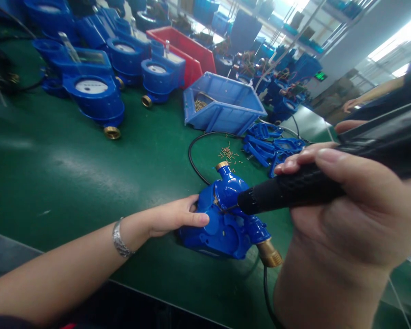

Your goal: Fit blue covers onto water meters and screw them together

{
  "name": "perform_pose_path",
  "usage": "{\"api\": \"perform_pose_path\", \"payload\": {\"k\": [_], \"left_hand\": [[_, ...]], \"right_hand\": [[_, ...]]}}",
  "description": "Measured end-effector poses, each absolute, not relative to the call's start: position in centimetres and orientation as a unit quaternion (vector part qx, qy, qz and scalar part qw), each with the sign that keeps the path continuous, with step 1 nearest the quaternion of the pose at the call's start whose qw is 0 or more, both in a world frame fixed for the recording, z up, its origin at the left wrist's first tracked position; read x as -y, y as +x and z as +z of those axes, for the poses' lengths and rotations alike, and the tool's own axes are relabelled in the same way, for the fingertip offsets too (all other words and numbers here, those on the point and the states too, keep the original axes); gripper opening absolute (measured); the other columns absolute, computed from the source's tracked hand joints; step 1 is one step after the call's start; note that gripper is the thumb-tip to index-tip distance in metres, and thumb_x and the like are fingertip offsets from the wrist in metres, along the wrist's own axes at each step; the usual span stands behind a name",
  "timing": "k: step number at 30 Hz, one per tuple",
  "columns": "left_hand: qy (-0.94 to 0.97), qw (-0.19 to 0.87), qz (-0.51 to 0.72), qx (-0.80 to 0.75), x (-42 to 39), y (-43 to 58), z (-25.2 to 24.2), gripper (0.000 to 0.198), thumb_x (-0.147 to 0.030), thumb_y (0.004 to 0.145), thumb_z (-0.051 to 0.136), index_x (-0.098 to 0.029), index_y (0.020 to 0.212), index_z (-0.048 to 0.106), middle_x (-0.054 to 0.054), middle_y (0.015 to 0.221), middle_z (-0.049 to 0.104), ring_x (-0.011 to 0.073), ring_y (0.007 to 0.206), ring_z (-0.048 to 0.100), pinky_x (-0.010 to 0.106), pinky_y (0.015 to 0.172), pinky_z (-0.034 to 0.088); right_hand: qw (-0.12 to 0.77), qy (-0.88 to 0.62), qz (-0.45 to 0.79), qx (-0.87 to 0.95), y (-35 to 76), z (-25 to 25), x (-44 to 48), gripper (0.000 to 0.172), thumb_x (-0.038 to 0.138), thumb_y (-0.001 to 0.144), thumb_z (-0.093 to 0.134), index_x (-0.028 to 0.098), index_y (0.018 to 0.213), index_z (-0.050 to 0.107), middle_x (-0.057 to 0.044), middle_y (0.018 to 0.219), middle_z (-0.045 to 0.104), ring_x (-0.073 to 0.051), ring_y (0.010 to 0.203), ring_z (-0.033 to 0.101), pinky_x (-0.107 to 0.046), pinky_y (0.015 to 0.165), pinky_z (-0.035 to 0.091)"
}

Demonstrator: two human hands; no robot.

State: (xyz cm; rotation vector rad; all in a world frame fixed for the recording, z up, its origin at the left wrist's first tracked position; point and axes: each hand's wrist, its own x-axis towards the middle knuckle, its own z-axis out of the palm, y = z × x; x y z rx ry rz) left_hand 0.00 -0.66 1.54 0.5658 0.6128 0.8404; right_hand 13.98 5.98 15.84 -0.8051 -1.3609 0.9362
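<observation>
A blue water meter (222, 228) with brass threaded ends lies on the green table in front of me, its underside facing up. My left hand (183, 215) grips its left edge, thumb on top and the other fingers hidden beyond the casing. Wrapped in my right hand (356, 205) is a black electric screwdriver (294, 189), slanting down from the upper right. Its thin bit points into the meter near the middle; whether it sits on a screw I cannot tell. Small brass screws (228, 153) lie scattered just past the meter.
A blue bin (226, 116) holding screws stands beyond, before a red bin (188, 50). Blue plastic parts (274, 144) are heaped on the right. Finished-looking meters (92, 91) stand at the back left. A black cable (193, 157) loops behind the work. Another person's arm (376, 93) shows at right.
</observation>
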Motion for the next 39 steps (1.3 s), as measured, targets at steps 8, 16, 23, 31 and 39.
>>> {"api": "perform_pose_path", "payload": {"k": [8, 16, 23, 31, 39], "left_hand": [[0.25, 0.825, 0.391, -0.324, 0.8, 0.2, 1.9, 0.094, -0.046, 0.053, 0.083, -0.009, 0.127, 0.039, 0.023, 0.125, 0.058, 0.0323, 0.11, 0.06, 0.047, 0.098, 0.043], [0.225, 0.796, 0.426, -0.367, 1.3, 1.1, 2.3, 0.084, -0.04, 0.053, 0.082, -0.01, 0.121, 0.043, 0.02, 0.114, 0.065, 0.0346, 0.107, 0.061, 0.044, 0.089, 0.049], [0.216, 0.792, 0.452, -0.351, 1.5, 1.6, 2.8, 0.079, -0.035, 0.055, 0.08, -0.011, 0.121, 0.044, 0.017, 0.116, 0.065, 0.0336, 0.11, 0.059, 0.041, 0.089, 0.049], [0.204, 0.801, 0.457, -0.329, 1.4, 1.7, 2.6, 0.083, -0.036, 0.054, 0.081, -0.01, 0.123, 0.041, 0.02, 0.119, 0.062, 0.0363, 0.11, 0.058, 0.045, 0.091, 0.047], [0.21, 0.802, 0.451, -0.331, 1.5, 1.6, 2.6, 0.085, -0.038, 0.054, 0.081, -0.01, 0.123, 0.041, 0.019, 0.118, 0.063, 0.0346, 0.109, 0.059, 0.042, 0.09, 0.048]], "right_hand": [[0.638, -0.329, 0.386, 0.58, 13.2, 15.5, -5.9, 0.01, 0.005, 0.068, 0.057, 0.015, 0.067, 0.059, 0.004, 0.057, 0.058, -0.013, 0.049, 0.058, -0.029, 0.052, 0.048], [0.62, -0.384, 0.457, 0.509, 12.2, 12.6, -5.8, 0.025, 0.007, 0.061, 0.061, 0.018, 0.081, 0.051, 0.007, 0.054, 0.059, -0.012, 0.049, 0.058, -0.032, 0.062, 0.054], [0.647, -0.39, 0.424, 0.499, 11.7, 11.3, -5.4, 0.026, 0.007, 0.061, 0.057, 0.018, 0.083, 0.049, 0.009, 0.053, 0.057, -0.01, 0.046, 0.055, -0.039, 0.074, 0.054], [0.64, -0.384, 0.421, 0.516, 11.6, 10.9, -5.3, 0.024, 0.007, 0.062, 0.056, 0.018, 0.083, 0.052, 0.009, 0.052, 0.057, -0.011, 0.047, 0.054, -0.037, 0.07, 0.055], [0.642, -0.381, 0.422, 0.514, 11.5, 10.8, -5.4, 0.025, 0.007, 0.063, 0.056, 0.017, 0.084, 0.051, 0.009, 0.051, 0.057, -0.01, 0.046, 0.054, -0.035, 0.069, 0.055]]}}
